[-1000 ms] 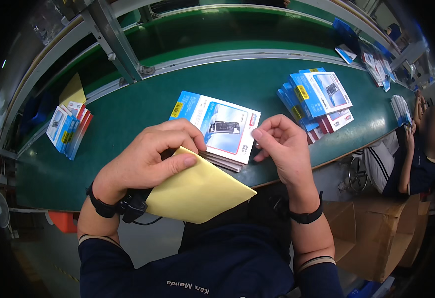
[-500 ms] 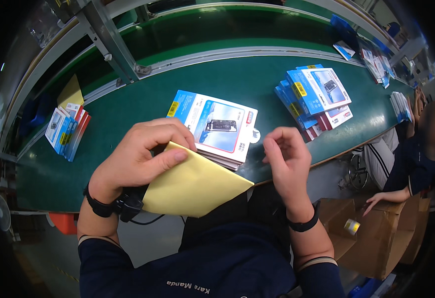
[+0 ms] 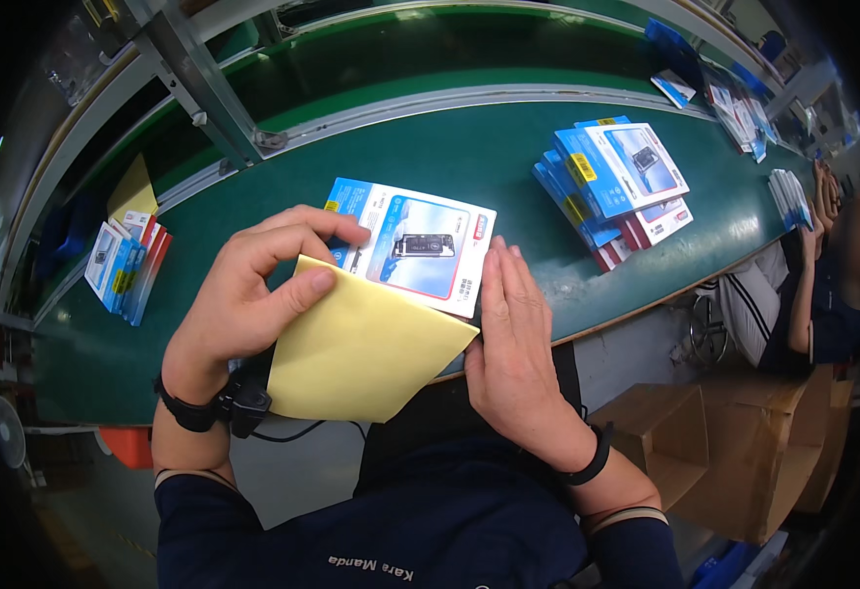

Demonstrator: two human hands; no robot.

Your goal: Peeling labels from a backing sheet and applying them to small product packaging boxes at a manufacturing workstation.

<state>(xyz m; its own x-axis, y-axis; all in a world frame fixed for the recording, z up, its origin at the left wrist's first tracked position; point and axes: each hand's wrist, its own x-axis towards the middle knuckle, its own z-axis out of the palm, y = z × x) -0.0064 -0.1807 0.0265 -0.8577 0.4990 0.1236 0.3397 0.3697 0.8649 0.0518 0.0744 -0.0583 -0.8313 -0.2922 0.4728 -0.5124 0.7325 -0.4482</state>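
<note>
We are pinching a yellow sheet point(image 3: 361, 348) in the left hand point(image 3: 253, 299) — grip closed on its far-left corner. The right hand point(image 3: 513, 344) is lying flat, grip released, against the white-and-blue package point(image 3: 415, 245) — resting at the near edge of the green tabletop point(image 3: 469, 162).

Matt yellow paper envelope point(image 3: 361, 353), glossy printed card box point(image 3: 412, 247), smooth matt green bench top point(image 3: 508, 157), metal rail point(image 3: 469, 98).
</note>
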